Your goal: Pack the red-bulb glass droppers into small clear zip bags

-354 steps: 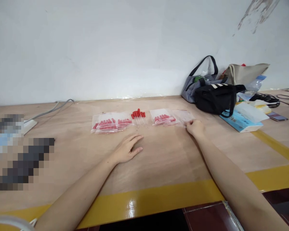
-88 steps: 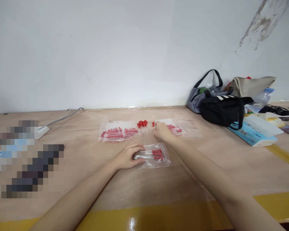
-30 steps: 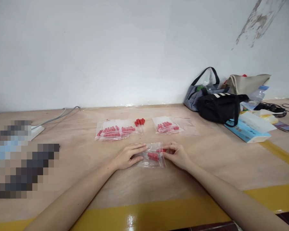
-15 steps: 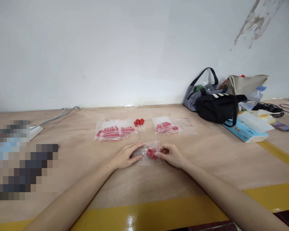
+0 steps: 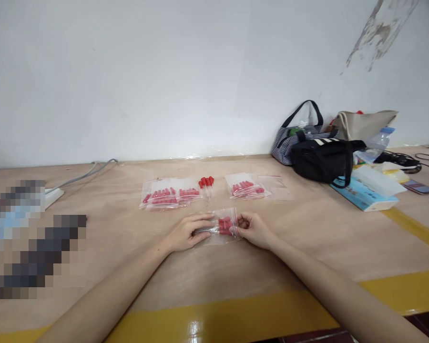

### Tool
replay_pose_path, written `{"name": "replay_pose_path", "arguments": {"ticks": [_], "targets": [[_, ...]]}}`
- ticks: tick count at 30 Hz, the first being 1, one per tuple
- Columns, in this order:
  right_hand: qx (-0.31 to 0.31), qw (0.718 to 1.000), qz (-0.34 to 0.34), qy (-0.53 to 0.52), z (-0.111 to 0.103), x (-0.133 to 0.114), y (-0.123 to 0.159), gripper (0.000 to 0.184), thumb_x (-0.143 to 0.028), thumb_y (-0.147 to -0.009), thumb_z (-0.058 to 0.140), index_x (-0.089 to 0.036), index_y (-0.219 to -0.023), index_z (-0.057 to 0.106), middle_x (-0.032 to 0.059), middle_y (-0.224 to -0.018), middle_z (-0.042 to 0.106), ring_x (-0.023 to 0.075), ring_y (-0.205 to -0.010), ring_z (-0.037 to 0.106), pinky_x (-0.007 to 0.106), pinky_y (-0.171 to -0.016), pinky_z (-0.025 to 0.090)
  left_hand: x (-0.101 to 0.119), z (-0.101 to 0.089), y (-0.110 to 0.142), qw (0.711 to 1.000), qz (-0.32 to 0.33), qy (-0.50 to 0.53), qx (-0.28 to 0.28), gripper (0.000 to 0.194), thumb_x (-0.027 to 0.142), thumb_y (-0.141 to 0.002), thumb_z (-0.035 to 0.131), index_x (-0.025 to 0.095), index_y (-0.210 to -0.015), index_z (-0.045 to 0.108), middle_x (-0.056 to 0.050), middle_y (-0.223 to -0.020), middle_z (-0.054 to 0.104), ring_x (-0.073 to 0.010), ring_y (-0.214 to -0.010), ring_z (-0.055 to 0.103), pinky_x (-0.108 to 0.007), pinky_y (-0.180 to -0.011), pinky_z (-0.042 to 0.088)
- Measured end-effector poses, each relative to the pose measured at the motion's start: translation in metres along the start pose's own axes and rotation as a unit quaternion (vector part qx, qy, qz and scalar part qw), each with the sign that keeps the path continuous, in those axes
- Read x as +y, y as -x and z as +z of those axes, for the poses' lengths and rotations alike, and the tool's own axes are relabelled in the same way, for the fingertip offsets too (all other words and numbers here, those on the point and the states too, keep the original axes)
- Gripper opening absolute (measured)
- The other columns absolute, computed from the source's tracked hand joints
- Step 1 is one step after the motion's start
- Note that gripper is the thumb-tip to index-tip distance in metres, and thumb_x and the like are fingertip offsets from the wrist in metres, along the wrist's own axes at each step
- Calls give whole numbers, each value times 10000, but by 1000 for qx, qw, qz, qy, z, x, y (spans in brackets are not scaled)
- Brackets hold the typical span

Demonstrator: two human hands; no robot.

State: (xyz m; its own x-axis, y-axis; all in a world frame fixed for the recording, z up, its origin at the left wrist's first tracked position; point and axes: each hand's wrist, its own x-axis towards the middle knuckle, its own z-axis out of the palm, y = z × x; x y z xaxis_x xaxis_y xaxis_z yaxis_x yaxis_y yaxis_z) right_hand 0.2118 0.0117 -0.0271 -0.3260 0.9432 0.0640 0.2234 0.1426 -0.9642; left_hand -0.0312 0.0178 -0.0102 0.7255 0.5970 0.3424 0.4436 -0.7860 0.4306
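In front of me a clear zip bag point(image 5: 214, 240) lies flat on the table, with several red-bulbed droppers point(image 5: 225, 225) inside, their clear tubes pointing left. My left hand point(image 5: 188, 232) covers the bag's left end, thumb and fingers on either side of the tubes, gripping through the plastic. At the right end, by the red-lined zip edge, my right hand point(image 5: 253, 229) pinches the bag between thumb and fingers. Just beyond lie several loose red-bulbed droppers point(image 5: 206, 182). Filled zip bags point(image 5: 162, 194) overlap to their left, and another filled bag stack point(image 5: 243, 186) lies to their right.
A flat clear bag point(image 5: 276, 187) lies beside the right stack. At the back right are a striped bag point(image 5: 284, 143), a black bag point(image 5: 320, 162), a blue tissue pack point(image 5: 366, 193) and a phone point(image 5: 421, 186). A grey cable point(image 5: 82, 174) and blurred-out items lie left.
The droppers inside the bag now lie more evenly side by side, bulbs together. My left fingers have closed in around their tubes; my right hand stays at the zip edge.
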Motion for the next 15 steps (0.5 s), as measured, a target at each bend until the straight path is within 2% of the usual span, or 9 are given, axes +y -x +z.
{"name": "replay_pose_path", "arguments": {"ticks": [5, 8, 11, 15], "targets": [[-26, 1000, 1, 17, -2, 2, 2, 213, -357, -681, 612, -148, -722, 600, -5, -573, 565, 85, -484, 470, 206, -463, 350, 1, -1, -1, 1000, -15, 2, -9, 335, 290, -854, 490, 240, -1183, 519, -47, -1261, 497, -181, -1153, 468, -327, -976, 382], [12, 997, -37, 73, -2, 5, 0, 166, -314, -669, 617, -150, -686, 605, -7, -606, 553, 69, -485, 425, 196, -456, 328, 3, -2, -1, 1000, -25, 1, -14, 354, 298, -855, 490, 247, -1205, 498, -37, -1258, 502, -175, -1156, 466, -323, -983, 376], [38, 993, -45, 100, -1, 4, 1, 188, -264, -678, 597, -164, -836, 617, -42, -556, 509, 61, -455, 382, 181, -430, 296, 2, -2, -1, 999, -31, -2, -18, 332, 268, -879, 441, 252, -1206, 498, -25, -1251, 509, -164, -1160, 461, -324, -997, 361], [-57, 997, -20, 57, -5, -3, 3, 186, -286, -716, 544, -160, -833, 615, -39, -556, 525, 59, -437, 403, 183, -429, 313, 0, 0, -1, 999, -32, -7, -19, 331, 265, -886, 422, 241, -1207, 500, -30, -1238, 521, -164, -1152, 469, -330, -994, 365]]}}
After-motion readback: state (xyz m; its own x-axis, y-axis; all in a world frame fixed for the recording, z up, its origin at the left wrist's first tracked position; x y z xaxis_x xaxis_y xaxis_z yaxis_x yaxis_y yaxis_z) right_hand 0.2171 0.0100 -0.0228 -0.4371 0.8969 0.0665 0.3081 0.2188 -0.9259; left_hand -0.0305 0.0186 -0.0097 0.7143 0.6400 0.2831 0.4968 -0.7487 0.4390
